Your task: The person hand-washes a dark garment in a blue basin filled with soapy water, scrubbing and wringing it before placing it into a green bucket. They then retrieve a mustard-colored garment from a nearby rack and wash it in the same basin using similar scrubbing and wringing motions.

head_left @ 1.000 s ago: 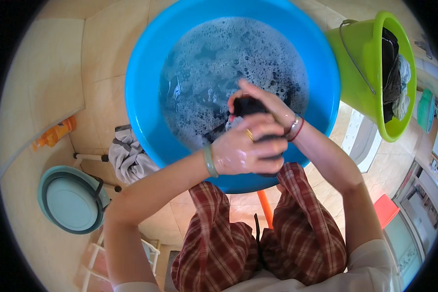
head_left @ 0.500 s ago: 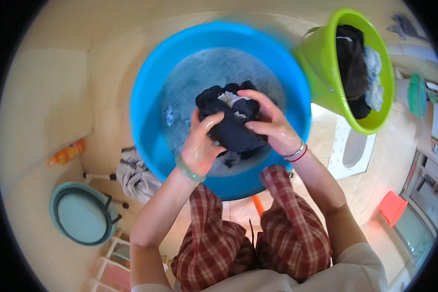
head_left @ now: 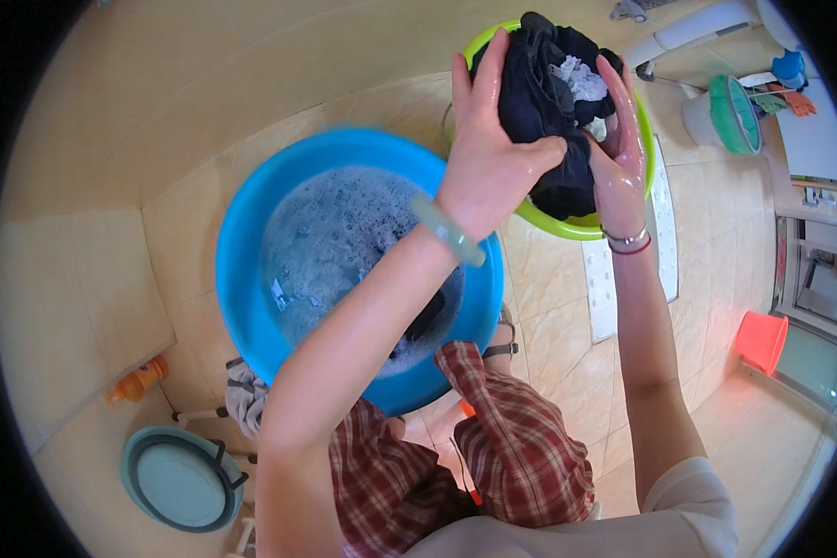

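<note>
A wet black garment (head_left: 536, 98) is bunched between my two hands, over the lime green bucket (head_left: 567, 226) at the upper right. My left hand (head_left: 498, 153) grips its left side, thumb pressed into the cloth, with a pale green bangle on the wrist. My right hand (head_left: 621, 172) closes on the right side, wet and shiny. White lacy cloth (head_left: 581, 81) shows among the dark folds. The garment hides most of the bucket's inside. Left of it stands a big blue basin (head_left: 242, 279) of sudsy water, with dark cloth (head_left: 426, 321) sunk near its lower right.
A white squat toilet (head_left: 600, 288) is set in the tiled floor beyond the bucket. A lidless bin with a green liner (head_left: 737, 116) and a red bucket (head_left: 761, 340) stand right. At lower left are a folding grey-green basin (head_left: 179, 484), an orange bottle (head_left: 138, 379) and grey cloth (head_left: 246, 400).
Both hands have carried the black garment from above the blue basin up and right to the green bucket. The view has shifted rightward too.
</note>
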A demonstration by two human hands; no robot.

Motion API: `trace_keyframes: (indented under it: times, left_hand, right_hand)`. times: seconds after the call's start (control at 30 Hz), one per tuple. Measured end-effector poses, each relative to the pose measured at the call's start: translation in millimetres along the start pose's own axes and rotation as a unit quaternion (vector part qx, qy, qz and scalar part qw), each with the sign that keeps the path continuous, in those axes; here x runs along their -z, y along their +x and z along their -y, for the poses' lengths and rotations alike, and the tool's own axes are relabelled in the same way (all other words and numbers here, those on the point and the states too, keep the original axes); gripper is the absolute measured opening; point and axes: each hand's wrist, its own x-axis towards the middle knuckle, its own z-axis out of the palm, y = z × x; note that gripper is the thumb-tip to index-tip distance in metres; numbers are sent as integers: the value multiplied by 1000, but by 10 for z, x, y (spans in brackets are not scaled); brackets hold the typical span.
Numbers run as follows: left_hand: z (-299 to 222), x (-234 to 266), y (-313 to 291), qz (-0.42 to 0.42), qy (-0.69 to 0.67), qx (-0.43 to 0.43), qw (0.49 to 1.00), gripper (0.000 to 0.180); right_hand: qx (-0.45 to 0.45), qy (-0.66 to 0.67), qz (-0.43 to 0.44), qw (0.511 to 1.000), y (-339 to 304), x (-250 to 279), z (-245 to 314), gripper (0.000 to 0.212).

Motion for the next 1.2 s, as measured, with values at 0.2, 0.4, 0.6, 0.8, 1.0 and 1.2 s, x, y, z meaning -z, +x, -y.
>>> trace_keyframes:
  times: [0.2, 0.4, 0.6, 0.8, 1.0, 1.2]
  left_hand:
    - [385, -163, 2, 83, 340, -39, 936, 86]
    - [715, -89, -99, 129, 562, -131, 807, 73]
    - [495, 180, -181, 92, 468, -164, 863, 61]
    - [603, 1487, -955, -2, 389, 95, 916, 54]
    - [1459, 2047, -2424, 21, 441, 339, 831, 105]
    - [1604, 1701, -2637, 131, 538, 388, 737, 98]
  right_hand:
    - [-38, -217, -28, 975, -141, 190, -261, 54]
    - [-22, -358, 65, 931, -357, -48, -610, 46]
    - [40, -364, -24, 930, -327, -210, -374, 45]
    - [86, -152, 152, 973, -716, -844, 130, 40]
    - [-163, -313, 506, 787, -1505, -1837, -743, 95]
    - [-112, -357, 426, 824, -2067, -1960, -1589, 76]
